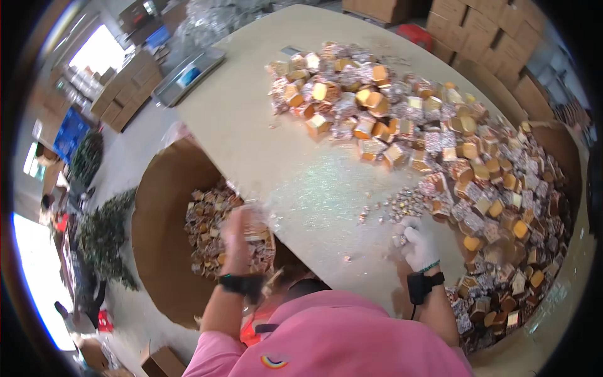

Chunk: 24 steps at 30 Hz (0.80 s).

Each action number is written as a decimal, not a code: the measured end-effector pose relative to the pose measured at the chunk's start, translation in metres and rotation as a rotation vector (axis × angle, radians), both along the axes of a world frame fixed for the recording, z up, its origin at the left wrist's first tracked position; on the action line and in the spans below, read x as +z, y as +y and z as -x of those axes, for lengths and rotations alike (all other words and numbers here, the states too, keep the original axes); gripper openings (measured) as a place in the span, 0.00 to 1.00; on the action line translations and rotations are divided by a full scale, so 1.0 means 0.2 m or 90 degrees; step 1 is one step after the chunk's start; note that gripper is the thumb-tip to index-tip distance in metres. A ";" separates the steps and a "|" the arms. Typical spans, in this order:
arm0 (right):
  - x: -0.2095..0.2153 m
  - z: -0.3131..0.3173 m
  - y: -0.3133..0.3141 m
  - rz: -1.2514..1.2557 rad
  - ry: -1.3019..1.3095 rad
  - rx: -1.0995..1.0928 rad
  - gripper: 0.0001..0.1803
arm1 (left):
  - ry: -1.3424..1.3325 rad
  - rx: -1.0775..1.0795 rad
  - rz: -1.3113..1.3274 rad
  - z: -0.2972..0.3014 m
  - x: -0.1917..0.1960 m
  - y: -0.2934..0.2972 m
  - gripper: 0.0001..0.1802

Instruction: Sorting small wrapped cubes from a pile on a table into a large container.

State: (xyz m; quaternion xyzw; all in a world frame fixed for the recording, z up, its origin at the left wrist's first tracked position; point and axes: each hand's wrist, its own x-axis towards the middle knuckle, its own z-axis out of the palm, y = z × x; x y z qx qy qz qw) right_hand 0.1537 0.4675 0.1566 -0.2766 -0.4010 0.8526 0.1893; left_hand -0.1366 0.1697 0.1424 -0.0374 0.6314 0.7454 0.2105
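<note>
My left hand (237,242) is smeared by motion over the inner edge of a large brown carton (160,207), which holds many small tan and white pieces (204,217). Something pale and shiny blurs beside its fingers, too unclear to name. In a white glove, my right hand (419,248) is low over the table (314,195), its fingers curled together around something small and glittery that I cannot make out. Just beyond it lies a patch of tiny shiny bits (408,204). A broad heap of small house-shaped pieces (377,103), tan, yellow and white with a sparkling look, spreads across the table's far and right side.
A raised brown cardboard wall (553,147) borders the heap at the right. Stacked cartons (483,28) stand behind the table. At the far left are a metal tray cart (188,75), more cartons (125,91), green artificial branches (107,235) and another person (85,276).
</note>
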 end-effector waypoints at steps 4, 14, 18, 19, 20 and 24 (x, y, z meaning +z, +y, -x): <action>-0.04 -0.07 0.10 -0.275 -0.160 -0.071 0.10 | 0.238 0.086 0.273 0.17 -0.09 -0.34 0.20; 0.09 -0.21 0.12 -0.817 -0.386 -0.330 0.18 | 0.540 -0.401 0.414 -0.10 -0.45 0.24 0.24; 0.13 -0.41 0.05 -0.885 -0.636 -0.400 0.27 | 0.707 -0.483 0.398 -0.20 -0.38 0.44 0.27; 0.14 -0.47 0.02 -0.905 -0.690 -0.435 0.27 | 0.755 -0.457 0.418 -0.15 -0.45 0.45 0.27; 0.15 -0.54 -0.01 -0.925 -0.745 -0.470 0.27 | 0.803 -0.430 0.438 -0.08 -0.51 0.45 0.28; 0.17 -0.79 -0.15 -0.879 -0.914 -0.530 0.27 | 0.681 -0.427 0.653 0.18 -0.55 0.47 0.35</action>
